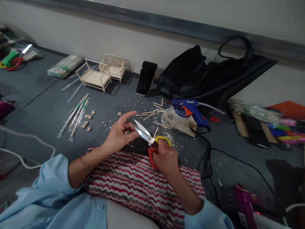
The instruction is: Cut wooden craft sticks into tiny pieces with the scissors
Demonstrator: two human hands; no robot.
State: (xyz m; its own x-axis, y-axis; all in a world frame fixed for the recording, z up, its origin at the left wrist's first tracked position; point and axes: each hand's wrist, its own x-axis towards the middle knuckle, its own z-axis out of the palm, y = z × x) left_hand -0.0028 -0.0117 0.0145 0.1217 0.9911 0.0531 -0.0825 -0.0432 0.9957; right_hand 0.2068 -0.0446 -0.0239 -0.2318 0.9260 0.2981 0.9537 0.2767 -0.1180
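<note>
My right hand point(166, 156) grips the red and yellow handles of a pair of scissors point(145, 134), whose steel blades stand apart and point left. My left hand point(119, 133) sits right at the blades, thumb and fingertips pinched on a small piece I cannot make out, the other fingers raised. Both hands hover over a red and white striped cloth point(140, 184) on my lap, at the edge of the grey table point(47, 105).
Loose wooden sticks point(150, 113) and shavings lie beyond the hands. A blue glue gun point(190, 109) with a black cord, a phone point(146, 78) and a black bag point(209, 76) stand behind. Two small wooden furniture models point(100, 74), wrapped sticks point(76, 117) and wooden flower pieces point(87, 122) lie left.
</note>
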